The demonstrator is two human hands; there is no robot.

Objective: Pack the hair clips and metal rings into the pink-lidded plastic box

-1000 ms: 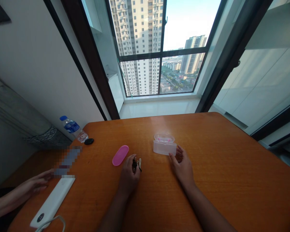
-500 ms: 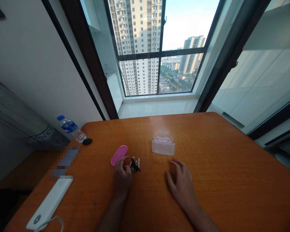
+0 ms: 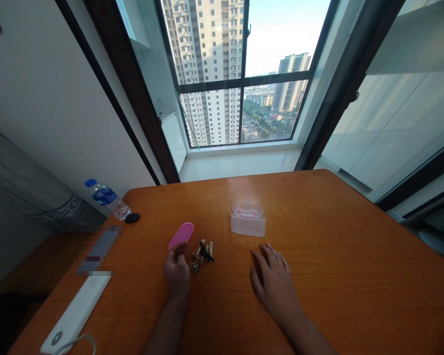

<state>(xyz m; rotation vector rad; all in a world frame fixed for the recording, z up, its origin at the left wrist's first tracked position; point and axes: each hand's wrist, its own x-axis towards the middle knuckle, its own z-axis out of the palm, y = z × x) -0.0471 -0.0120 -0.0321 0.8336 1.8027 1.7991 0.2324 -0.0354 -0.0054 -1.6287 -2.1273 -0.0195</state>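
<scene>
Our left grip (image 3: 176, 276) closes on a tilted pink lid (image 3: 181, 235) beside keys (image 3: 202, 257); our open right hand (image 3: 274, 286) has wide surface (image 3: 355, 256) toward the edge.

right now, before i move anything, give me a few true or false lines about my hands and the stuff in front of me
The left hand holds the pink oval piece: true.
The right hand grips the clear plastic box: false, it lies flat on the table, apart from the box.
The small metal clips lie between the two hands: true.
The black oval thing sits beside the box: false, it is beside the water bottle.
</scene>
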